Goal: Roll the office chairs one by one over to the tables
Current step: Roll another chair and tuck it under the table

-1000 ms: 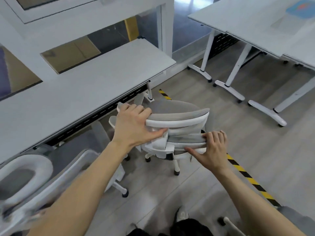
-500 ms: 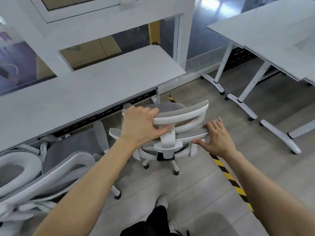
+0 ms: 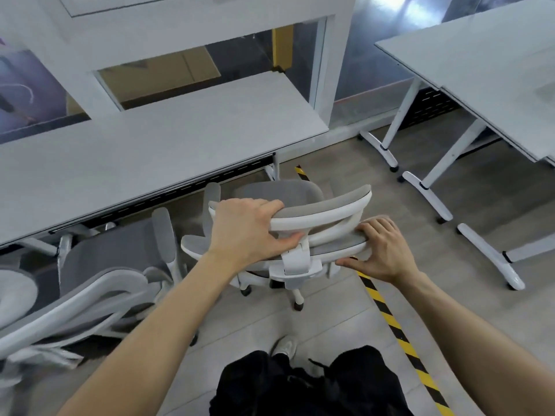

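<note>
A white office chair with grey cushions (image 3: 327, 205) stands on its castors just in front of me, its seat facing the long white table (image 3: 150, 151). My left hand (image 3: 246, 229) is closed around the left end of the chair's headrest. My right hand (image 3: 381, 250) grips the right end of the backrest's top edge, fingers over it and thumb below. The chair's seat front lies near the table's right corner.
A second white and grey chair (image 3: 120, 253) sits tucked at the table to the left, and a third one (image 3: 18, 289) at the far left edge. More white tables (image 3: 480, 70) with castor legs stand right. Black-yellow floor tape (image 3: 399, 334) runs past my feet.
The chair and both hands have moved forward toward the long table, and more of the second chair on the left has come into sight. Both grips stay the same.
</note>
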A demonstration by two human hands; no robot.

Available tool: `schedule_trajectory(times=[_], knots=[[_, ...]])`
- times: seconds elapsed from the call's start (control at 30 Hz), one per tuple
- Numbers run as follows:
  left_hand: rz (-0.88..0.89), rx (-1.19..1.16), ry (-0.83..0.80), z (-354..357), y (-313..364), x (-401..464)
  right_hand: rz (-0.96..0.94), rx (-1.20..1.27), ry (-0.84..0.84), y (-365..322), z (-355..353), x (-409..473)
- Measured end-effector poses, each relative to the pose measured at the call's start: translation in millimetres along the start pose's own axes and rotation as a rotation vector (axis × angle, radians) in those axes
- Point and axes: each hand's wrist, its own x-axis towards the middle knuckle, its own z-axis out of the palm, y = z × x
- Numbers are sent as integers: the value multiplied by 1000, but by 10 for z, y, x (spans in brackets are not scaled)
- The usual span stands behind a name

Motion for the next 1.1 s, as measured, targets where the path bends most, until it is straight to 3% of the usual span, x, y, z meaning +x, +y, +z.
schedule_trajectory(times=[0.23, 0.43, 0.57, 0.73, 1.1], knots=[[-148, 20, -33, -140, 358, -6, -120, 56, 60, 340, 88, 122], [-281, 154, -131, -216, 777, -19, -190, 57, -60, 541, -39, 180], [-404, 117, -187, -231, 945, 31, -227, -10, -146, 581, -140, 202], [-415, 57, -171, -243, 1021, -86, -222, 36, -115, 569, -185, 86], [-359, 159, -107, -112, 952, -162, -228, 145, -37, 628, -52, 179]])
